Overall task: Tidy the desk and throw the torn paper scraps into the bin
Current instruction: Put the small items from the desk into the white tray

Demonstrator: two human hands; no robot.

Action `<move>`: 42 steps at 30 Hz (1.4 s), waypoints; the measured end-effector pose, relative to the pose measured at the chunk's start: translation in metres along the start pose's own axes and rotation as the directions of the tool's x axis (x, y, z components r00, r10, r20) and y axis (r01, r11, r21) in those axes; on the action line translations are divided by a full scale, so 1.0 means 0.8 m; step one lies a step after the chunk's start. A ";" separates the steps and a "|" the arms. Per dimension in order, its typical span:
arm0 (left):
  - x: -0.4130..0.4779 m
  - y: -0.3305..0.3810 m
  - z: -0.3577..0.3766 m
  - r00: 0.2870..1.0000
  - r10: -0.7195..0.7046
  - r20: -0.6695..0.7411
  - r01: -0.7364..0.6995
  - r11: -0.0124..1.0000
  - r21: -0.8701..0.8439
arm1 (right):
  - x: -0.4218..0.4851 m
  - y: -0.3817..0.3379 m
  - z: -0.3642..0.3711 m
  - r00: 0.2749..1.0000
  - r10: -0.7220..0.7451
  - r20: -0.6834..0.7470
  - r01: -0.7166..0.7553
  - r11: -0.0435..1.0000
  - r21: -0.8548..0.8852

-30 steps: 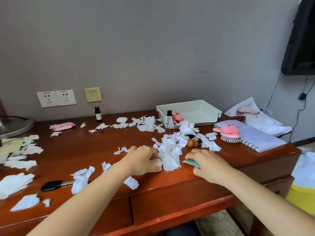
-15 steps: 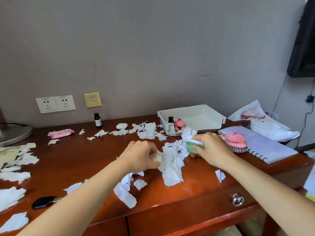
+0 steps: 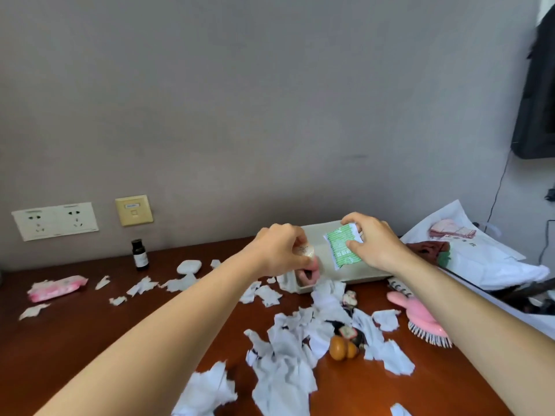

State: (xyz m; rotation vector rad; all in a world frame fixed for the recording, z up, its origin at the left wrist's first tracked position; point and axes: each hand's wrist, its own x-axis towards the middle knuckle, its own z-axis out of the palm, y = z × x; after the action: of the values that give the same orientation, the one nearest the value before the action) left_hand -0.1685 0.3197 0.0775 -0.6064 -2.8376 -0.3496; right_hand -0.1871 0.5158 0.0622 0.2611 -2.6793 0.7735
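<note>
Torn paper scraps (image 3: 285, 358) are scattered all over the wooden desk (image 3: 75, 340), with the biggest heap piled at about 6 o'clock from the hands and a thinner trail strung out toward 9 o'clock along the wall side. Both hands are held up over a white tray (image 3: 360, 277) at the back of the desk. A small pale round thing (image 3: 304, 251) is pinched in the curled fingers of the left hand (image 3: 279, 247); what it actually is can't be made out. A green and white packet (image 3: 342, 249) is gripped by the right hand (image 3: 374, 244), thumb on its face and fingers curled over its top edge, right above the tray. A pink hairbrush (image 3: 420, 321) is parked at roughly 3 o'clock from the heap, and a brown gourd-shaped thing (image 3: 342, 348) is half buried in the scraps on that same side. A small dark bottle (image 3: 140, 255) is stood upright by the wall at 9 o'clock from the left hand, with a pink packet (image 3: 57, 288) further out the same way, scraps touching it.
</note>
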 end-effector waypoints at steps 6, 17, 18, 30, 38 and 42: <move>0.089 0.027 0.045 0.989 0.022 0.145 -0.049 0.982 0.183 | 0.055 0.045 0.023 0.996 0.081 0.031 -0.080 0.997 -0.010; 0.153 0.027 0.112 0.913 -0.047 0.405 -0.066 0.964 0.259 | 0.100 0.114 0.078 0.951 0.232 0.205 -0.240 0.971 0.013; 0.155 0.027 0.117 0.910 -0.057 0.411 -0.058 0.964 0.261 | 0.101 0.117 0.082 0.945 0.235 0.227 -0.243 0.970 0.005; 0.156 0.032 0.122 0.851 -0.151 0.503 0.007 0.961 0.276 | 0.102 0.113 0.104 0.890 0.260 0.376 -0.213 0.963 -0.163; 0.131 0.040 0.116 0.943 -0.059 0.327 0.018 0.992 0.127 | 0.081 0.098 0.079 0.929 0.149 0.340 -0.096 0.981 -0.169; 0.095 0.047 0.128 0.965 0.077 0.251 -0.069 0.997 -0.037 | 0.051 0.092 0.066 0.949 0.082 0.304 -0.045 0.991 -0.126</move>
State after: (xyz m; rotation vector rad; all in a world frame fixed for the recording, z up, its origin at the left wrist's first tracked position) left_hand -0.2370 0.4096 0.0069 -0.8128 -3.0443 -0.3201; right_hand -0.2588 0.5453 0.0000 0.2881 -3.0299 0.6340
